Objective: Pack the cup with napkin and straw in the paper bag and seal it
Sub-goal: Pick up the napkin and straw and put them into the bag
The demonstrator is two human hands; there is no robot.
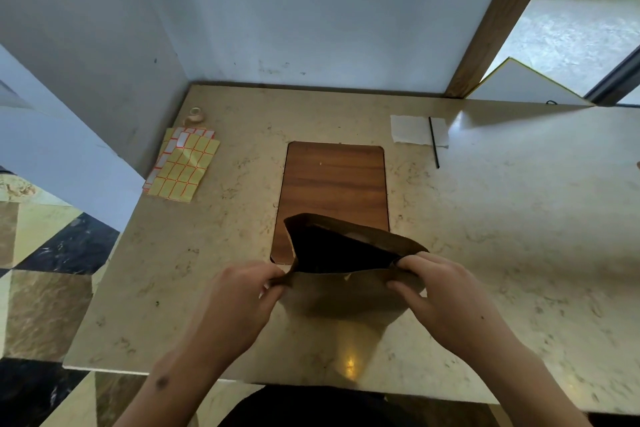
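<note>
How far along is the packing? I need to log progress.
Both hands, left hand and right hand, hold the brown paper bag open; something pale shows inside, perhaps the cup. The white napkin and black straw remain on the table; sealing remains.

Matt paper bag (pixel 346 291) — glossy stone counter (pixel 502 218)

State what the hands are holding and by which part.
Both hold the paper bag by its open top edge: the left hand pinches the left corner, the right hand the right corner, spreading the mouth.
</note>
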